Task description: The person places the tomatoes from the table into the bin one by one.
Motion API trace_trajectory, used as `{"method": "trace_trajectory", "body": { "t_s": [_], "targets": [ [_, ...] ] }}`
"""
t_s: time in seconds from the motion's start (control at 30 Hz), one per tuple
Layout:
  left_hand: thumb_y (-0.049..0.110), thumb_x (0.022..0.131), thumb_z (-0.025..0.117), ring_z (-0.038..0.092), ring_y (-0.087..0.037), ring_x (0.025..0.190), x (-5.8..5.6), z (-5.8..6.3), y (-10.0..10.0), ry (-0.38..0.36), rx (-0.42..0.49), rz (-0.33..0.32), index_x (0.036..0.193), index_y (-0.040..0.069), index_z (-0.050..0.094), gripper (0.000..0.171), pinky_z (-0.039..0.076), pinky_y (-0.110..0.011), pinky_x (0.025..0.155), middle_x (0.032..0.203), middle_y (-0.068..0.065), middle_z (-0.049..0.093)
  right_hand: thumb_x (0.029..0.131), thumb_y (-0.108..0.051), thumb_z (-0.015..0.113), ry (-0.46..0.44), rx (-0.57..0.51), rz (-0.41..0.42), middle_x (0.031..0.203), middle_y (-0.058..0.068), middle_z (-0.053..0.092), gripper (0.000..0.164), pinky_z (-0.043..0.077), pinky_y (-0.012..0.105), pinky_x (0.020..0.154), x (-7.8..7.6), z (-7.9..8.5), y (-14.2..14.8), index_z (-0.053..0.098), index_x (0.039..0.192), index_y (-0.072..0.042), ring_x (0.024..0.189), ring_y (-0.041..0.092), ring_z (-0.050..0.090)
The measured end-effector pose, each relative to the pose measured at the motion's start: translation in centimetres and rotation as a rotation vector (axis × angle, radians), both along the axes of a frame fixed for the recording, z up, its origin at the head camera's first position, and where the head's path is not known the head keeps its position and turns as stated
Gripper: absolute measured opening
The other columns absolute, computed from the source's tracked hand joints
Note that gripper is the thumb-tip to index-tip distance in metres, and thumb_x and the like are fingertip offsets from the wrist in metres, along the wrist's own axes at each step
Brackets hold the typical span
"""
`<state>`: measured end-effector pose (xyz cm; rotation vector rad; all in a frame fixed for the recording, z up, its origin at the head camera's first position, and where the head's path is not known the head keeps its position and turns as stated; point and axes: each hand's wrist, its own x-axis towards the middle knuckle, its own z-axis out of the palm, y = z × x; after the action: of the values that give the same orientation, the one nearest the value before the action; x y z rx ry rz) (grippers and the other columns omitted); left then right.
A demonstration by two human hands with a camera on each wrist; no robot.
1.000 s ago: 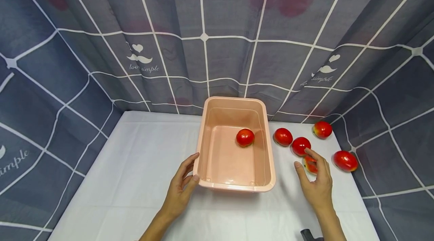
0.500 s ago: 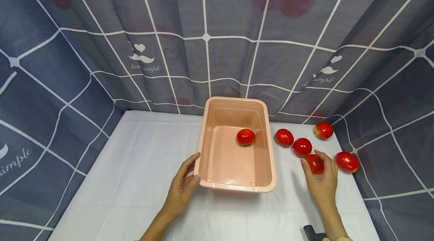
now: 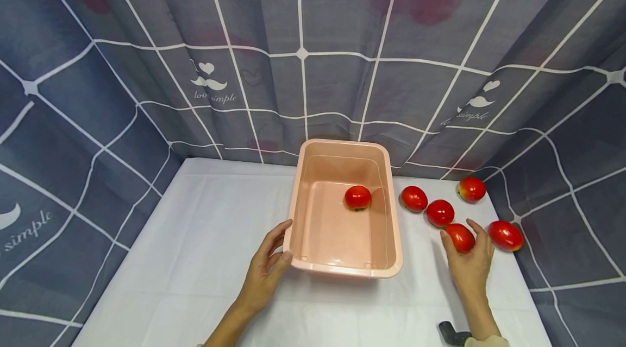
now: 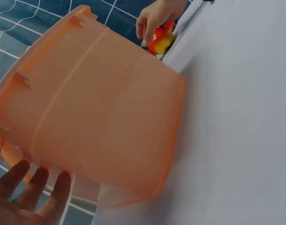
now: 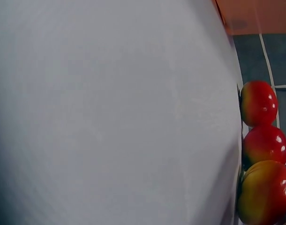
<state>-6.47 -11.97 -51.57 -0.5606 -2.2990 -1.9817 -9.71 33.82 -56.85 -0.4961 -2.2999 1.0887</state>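
My left hand [image 3: 266, 265] touches the near-left corner of a peach-coloured plastic tub [image 3: 342, 269]. In the left wrist view its fairly straight fingers [image 4: 37, 187] lie along the tub's outer side, under the rim. One glossy red apple [image 3: 357, 197] sits inside the tub. To the right of the tub, my right hand [image 3: 470, 265] holds another red apple [image 3: 459, 238] with thumb and fingers on either side of it. That apple shows yellow as well in the left wrist view. The right wrist view shows several red-and-yellow apples [image 5: 259, 104] at its right edge.
More red apples lie around the right hand: one beside the tub [image 3: 413, 199], one at the back right [image 3: 471, 189], one at the right edge [image 3: 506, 235]. A black curved object [image 3: 452, 334] lies by the right wrist. A grey checked curtain [image 3: 274, 86] borders the white-covered table [image 3: 205, 260].
The right hand has moved a little to the right and closed around the apple, whose yellow side has turned out of sight. The left hand has stayed at the tub.
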Motion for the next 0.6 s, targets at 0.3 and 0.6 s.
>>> {"method": "trace_trajectory", "body": {
  "t_s": [0.3,0.6],
  "targets": [
    [0.004,0.111,0.051,0.049,-0.037,0.149,-0.1,0.1,0.0,0.001,-0.004,0.003,0.168,0.021,0.034,0.062,0.055,-0.025,0.113,0.174,-0.009,0.035,0.095,-0.021,0.08,-0.092,-0.087,-0.015,0.158,0.027,0.045,0.076,0.035,0.073,0.125,0.0,-0.6,0.2,0.042,0.159,-0.008,0.151,0.046,0.039],
    [0.005,0.11,0.051,0.049,-0.019,0.15,0.0,0.0,0.0,-0.005,0.0,0.001,0.168,0.023,0.034,0.063,0.054,-0.023,0.113,0.174,-0.004,0.035,0.097,-0.021,0.079,-0.111,-0.141,-0.021,0.158,0.029,0.045,0.075,0.036,0.072,0.125,-0.1,-1.1,0.4,0.041,0.16,-0.004,0.146,0.047,0.043]
  ]
}}
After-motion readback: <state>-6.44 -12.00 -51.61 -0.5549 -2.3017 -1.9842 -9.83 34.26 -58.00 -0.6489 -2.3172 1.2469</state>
